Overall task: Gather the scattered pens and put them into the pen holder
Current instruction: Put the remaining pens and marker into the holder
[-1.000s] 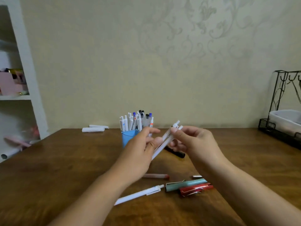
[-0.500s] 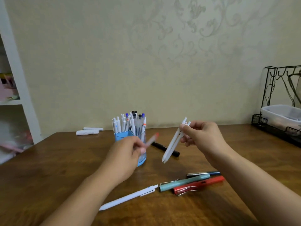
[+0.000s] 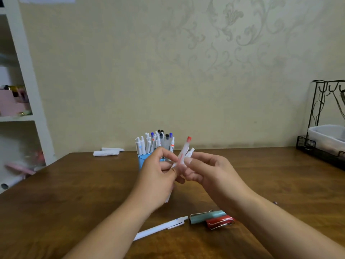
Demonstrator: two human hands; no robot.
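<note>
A blue pen holder [image 3: 143,159] full of several upright pens stands at the back middle of the wooden table [image 3: 74,193]. In front of it my left hand [image 3: 156,176] and my right hand [image 3: 211,174] meet, both gripping a small bundle of pens: a clear red-capped pen [image 3: 184,150] and white pens [image 3: 190,152] behind it. On the table near me lie a white pen [image 3: 160,228], a teal pen [image 3: 207,216] and a red pen [image 3: 220,222], partly hidden by my right forearm.
Rolled white paper [image 3: 106,152] lies at the table's back left. A white shelf unit [image 3: 22,109] stands at the left. A black wire rack [image 3: 323,143] holding a white tub sits at the right edge.
My left hand has brought the red-capped pen over to the white pens in my right hand, and both hands have come together. The black pen by the holder is now hidden.
</note>
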